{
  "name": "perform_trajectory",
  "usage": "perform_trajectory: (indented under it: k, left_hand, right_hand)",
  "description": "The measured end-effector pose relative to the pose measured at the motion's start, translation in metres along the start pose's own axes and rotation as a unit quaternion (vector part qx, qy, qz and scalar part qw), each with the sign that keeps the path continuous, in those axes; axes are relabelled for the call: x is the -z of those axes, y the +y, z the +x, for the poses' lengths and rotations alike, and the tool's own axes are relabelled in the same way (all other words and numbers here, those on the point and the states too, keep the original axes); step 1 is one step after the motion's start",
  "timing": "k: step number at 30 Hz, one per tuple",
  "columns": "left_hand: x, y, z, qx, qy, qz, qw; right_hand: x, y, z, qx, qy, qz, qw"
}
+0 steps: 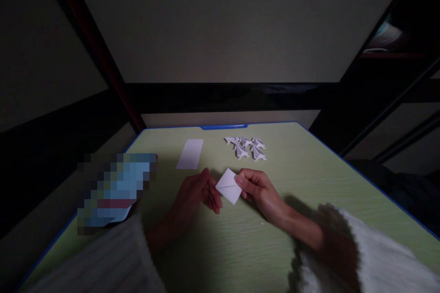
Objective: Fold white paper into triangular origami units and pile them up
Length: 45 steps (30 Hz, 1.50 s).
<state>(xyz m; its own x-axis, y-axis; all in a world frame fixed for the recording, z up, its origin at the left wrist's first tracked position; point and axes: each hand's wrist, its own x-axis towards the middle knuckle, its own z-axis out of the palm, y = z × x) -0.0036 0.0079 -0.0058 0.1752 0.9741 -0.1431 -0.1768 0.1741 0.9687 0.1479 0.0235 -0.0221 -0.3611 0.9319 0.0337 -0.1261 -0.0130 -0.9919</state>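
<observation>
1. Five folded paper figures (pixel 242 151) sit near the tabletop's (pixel 309 178) far edge, apparently finished; a flat paper sheet (pixel 190 154) left of them looks unworked.
2. I judge the folded paper square (pixel 227 190) partway done: creased, but unlike the figures.
3. I have it over the middle, between the left and right edges, one corner toward the far edge; no clear long axis, its crease running sideways.
4. My right hand (pixel 257 188) pinches its right corner.
5. My left hand's (pixel 201 192) fingers curl at its left corner; in this dimness, I can't tell whether they grip.
</observation>
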Motion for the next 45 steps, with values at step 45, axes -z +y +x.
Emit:
perform_trajectory:
  k: [45]
  left_hand:
    - [0.0021,-0.0008,-0.0019,-0.011,-0.026,0.015,0.999]
  right_hand:
    - [-0.0016,-0.0052,0.0024,0.012,0.028,0.117,0.993]
